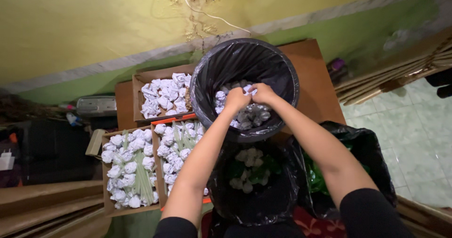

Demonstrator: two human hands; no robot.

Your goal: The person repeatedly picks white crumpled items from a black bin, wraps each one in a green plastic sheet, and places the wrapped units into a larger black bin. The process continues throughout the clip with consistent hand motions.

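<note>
My left hand (237, 98) and my right hand (263, 93) meet over a black plastic-lined bin (245, 54) that holds several crumpled white paper balls (249, 115). Both hands pinch one small white paper-wrapped piece (248, 90) between their fingers, just above the pile. Closer to me, a second black bag (254, 191) stands open with pale balls and green leaves inside.
Left of the bins lie three cardboard trays: one (162, 94) of white paper-wrapped pieces at the back, two (129, 167) (176, 148) with wrapped pieces and pale green stalks. A brown board (315, 78) lies under the bin. A third black bag (362, 148) with greens sits at the right; tiled floor beyond.
</note>
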